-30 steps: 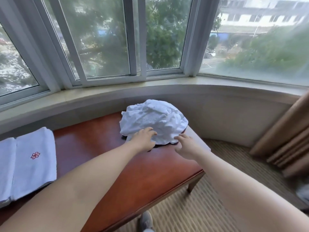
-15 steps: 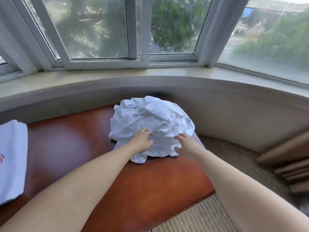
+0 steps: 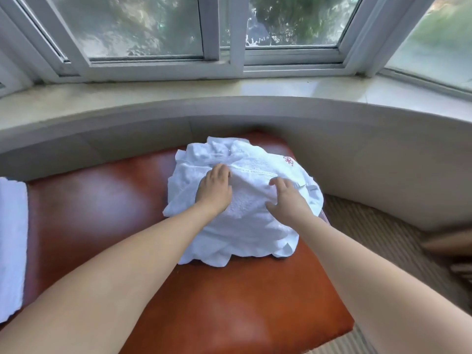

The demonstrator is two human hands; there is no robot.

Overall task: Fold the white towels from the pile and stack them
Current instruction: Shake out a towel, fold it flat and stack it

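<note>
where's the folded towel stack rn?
Head view, far left edge: the folded towel stack lies on the wooden table, well left of the crumpled pile under both hands.

Glossy red-brown table (image 3: 84, 215) below curved sill (image 3: 229, 103) w/ white-framed windows (image 3: 217, 34); ribbed carpet (image 3: 383, 226) at right.
</note>
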